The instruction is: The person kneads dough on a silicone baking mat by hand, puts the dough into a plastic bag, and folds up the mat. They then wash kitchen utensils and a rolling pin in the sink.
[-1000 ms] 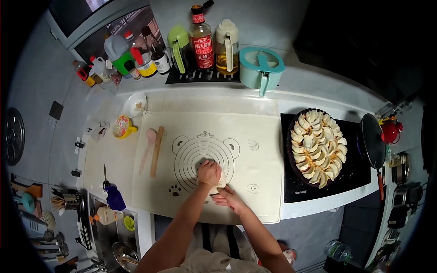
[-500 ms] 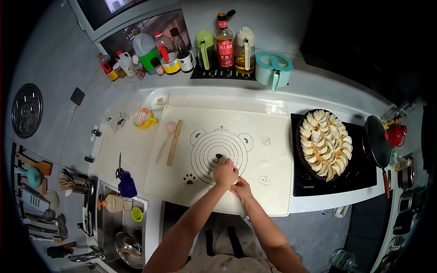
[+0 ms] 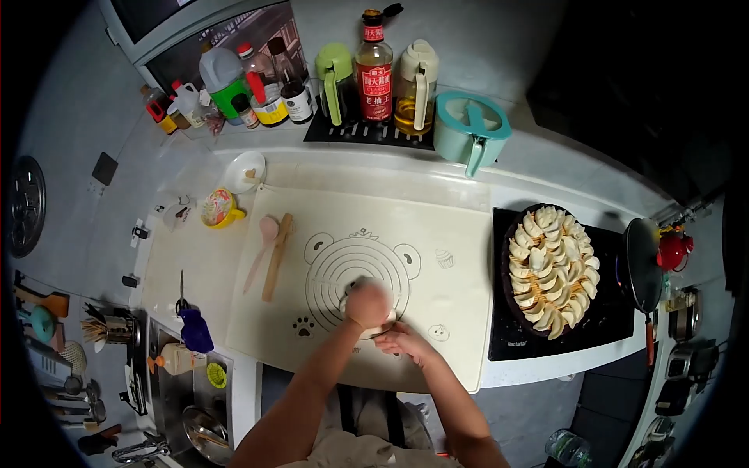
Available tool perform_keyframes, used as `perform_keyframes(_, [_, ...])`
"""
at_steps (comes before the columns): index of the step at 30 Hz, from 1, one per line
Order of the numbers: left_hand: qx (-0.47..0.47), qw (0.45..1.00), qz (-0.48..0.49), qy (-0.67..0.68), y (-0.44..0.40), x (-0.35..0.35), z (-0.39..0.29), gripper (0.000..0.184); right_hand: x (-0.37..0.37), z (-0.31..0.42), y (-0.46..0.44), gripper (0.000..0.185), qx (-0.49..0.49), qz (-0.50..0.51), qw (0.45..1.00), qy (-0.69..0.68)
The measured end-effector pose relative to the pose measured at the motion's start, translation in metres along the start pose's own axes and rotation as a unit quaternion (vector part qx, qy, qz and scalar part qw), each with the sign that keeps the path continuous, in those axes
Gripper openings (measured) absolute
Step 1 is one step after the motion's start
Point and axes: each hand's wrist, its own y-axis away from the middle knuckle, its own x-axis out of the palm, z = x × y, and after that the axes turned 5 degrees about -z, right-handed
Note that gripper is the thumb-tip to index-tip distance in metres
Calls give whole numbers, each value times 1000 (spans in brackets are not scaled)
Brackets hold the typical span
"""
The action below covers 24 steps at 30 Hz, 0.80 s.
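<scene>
A pale piece of dough (image 3: pixel 370 333) lies low on the bear-printed baking mat (image 3: pixel 456 288), largely covered by my hands. Over it is my left hand (image 3: pixel 368 304), smeared by motion, so its fingers cannot be made out. My right hand (image 3: pixel 407 343) is at the dough's right edge, its thumb and fingers closed on the rim. Left of the printed bear, a pink spoon (image 3: pixel 261 251) and a wooden rolling pin (image 3: pixel 278 256) lie side by side on the mat.
Right of the mat, a dark round pan (image 3: pixel 509 290) full of dumplings (image 3: pixel 552 269) stands on the black cooktop (image 3: pixel 566 335), beside a frying pan (image 3: pixel 642 265). A yellow cup (image 3: pixel 222 209) and white bowl (image 3: pixel 246 171) are back left. Bottles line the back; the sink (image 3: pixel 168 390) is front left.
The view has shifted, so the counter sits lower and further left. My left hand has become blurred and more of the dough shows below it. My right hand stays at the dough's edge.
</scene>
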Motion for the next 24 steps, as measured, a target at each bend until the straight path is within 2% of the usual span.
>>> perform_keyframes(1, [16, 1000, -5, 11, -6, -5, 1, 3, -12, 1, -10, 35, 22, 89, 995, -26])
perform_keyframes(2, [10, 998, -53, 44, -10, -7, 2, 2, -18, -4, -15, 39, -42, 4, 993, 112])
perform_keyframes(3, [5, 992, -101, 76, -13, -9, 0, 1, -11, 8, -8, 44, -104, -80, 960, 247])
perform_keyframes(4, [-1, 983, -148, 108, -15, -10, -1, 1, -4, 15, -4, 49, -162, -162, 899, 374])
perform_keyframes(5, [-14, 983, -137, 119, -14, -8, 2, 9, -1, 13, -5, 66, -212, -123, 909, 336])
perform_keyframes(8, [-194, 943, -68, 263, -20, -9, 9, 21, 1, -1, -38, 76, -283, -104, 907, 296])
perform_keyframes(9, [-306, 842, -38, 442, -20, 3, 25, 28, -1, -15, -60, 73, -337, -71, 922, 176])
perform_keyframes(10, [-353, 767, -113, 524, -16, 29, 45, 32, -1, -21, -61, 71, -325, -92, 920, 201])
perform_keyframes(12, [-353, 876, -102, 312, -9, -7, 57, 35, -2, -31, -57, 68, -299, -134, 912, 249])
perform_keyframes(13, [-339, 928, -9, 155, 4, -11, 62, 37, 7, -32, -45, 65, -300, -163, 913, 222])
perform_keyframes(16, [-287, 944, -83, 142, 35, -4, 53, 39, 27, -44, -36, 66, -260, -136, 956, 27])
perform_keyframes(17, [-319, 932, -90, 147, 38, 5, 53, 41, 33, -42, -20, 60, -187, -135, 973, 28])
perform_keyframes(18, [-378, 892, -64, 240, 39, -4, 49, 41, 35, -44, -12, 57, -133, -128, 983, 8])
perform_keyframes(20, [-482, 771, -8, 417, 36, -29, 36, 40, 33, -48, 0, 53, -23, -113, 993, -32])
perform_keyframes(21, [-478, 765, 18, 432, 36, -28, 30, 35, 28, -64, -5, 47, -36, -97, 994, -28])
perform_keyframes(24, [-413, 876, -10, 247, 36, -36, -16, 29, 27, -78, -6, 41, -82, -92, 990, -66])
